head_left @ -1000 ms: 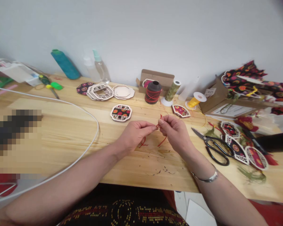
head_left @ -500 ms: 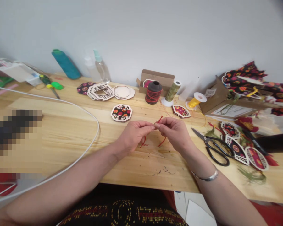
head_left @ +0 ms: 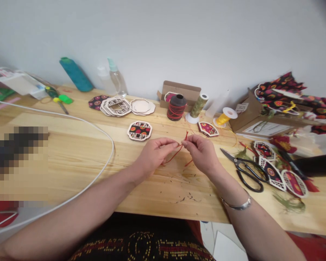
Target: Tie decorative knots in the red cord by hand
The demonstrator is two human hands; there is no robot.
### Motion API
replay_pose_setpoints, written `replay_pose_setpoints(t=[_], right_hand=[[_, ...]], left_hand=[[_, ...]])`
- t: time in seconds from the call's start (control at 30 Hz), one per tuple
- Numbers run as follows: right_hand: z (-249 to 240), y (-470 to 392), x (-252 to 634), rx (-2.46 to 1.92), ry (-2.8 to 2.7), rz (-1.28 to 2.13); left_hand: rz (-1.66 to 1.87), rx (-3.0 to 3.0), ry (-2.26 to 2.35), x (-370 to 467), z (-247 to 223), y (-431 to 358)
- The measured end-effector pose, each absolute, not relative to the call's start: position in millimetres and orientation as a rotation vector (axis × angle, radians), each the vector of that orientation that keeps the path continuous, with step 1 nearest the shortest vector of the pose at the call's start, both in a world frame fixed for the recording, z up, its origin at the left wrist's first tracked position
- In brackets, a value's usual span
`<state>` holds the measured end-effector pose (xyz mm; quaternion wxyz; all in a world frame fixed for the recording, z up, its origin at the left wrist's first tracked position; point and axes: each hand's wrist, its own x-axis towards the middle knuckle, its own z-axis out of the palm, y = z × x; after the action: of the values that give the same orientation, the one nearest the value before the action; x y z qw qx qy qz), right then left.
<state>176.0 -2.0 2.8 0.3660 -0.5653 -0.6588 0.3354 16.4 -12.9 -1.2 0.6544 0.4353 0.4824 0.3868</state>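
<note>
From my end: red cord [head_left: 175, 154] is up in the air over the near part of the table [head_left: 84, 148], strung between the two hands. Left hand [head_left: 156, 152] has thumb and forefinger pinched on it, right hand [head_left: 199, 150] likewise, a short tuft poking above the right fingertips and loose lengths hanging below. Hands close but not touching; fingertip grip presumably because cord this thin needs fine control, and the small gap leaves a strand visible. Scissors [head_left: 244, 166] lie slightly open beside the right forearm, probably parked for easy reach. Dark cone wound with red cord [head_left: 176, 108], green thread spool [head_left: 197, 108] and yellow spool [head_left: 225, 116] stand at the back, I'd guess to free up working room. Fabric-faced piece [head_left: 139, 130] lies flat beyond the left hand, fretwork frames [head_left: 116, 106] stacked behind. Surface: pale wood grain, dark scraps [head_left: 189, 198] near the front edge, white cable [head_left: 112, 152] curving across the left. Plain pale wall [head_left: 152, 36] behind; pixelated patch far left, can't tell what.
</note>
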Motion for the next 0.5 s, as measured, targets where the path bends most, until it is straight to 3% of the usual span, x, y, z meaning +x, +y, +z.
replay_pose_setpoints(t=[0.3, 0.5], right_hand=[[-1.8, -1.3, 180.7, -1.545, -1.731, 0.508], [2.7, -2.0, 179.2, -1.488, -1.592, 0.826]], left_hand=[[0.988, 1.305, 1.128, 16.3, -0.2, -15.8], [0.828, 1.592, 1.018, 18.4, -2.8, -18.9]])
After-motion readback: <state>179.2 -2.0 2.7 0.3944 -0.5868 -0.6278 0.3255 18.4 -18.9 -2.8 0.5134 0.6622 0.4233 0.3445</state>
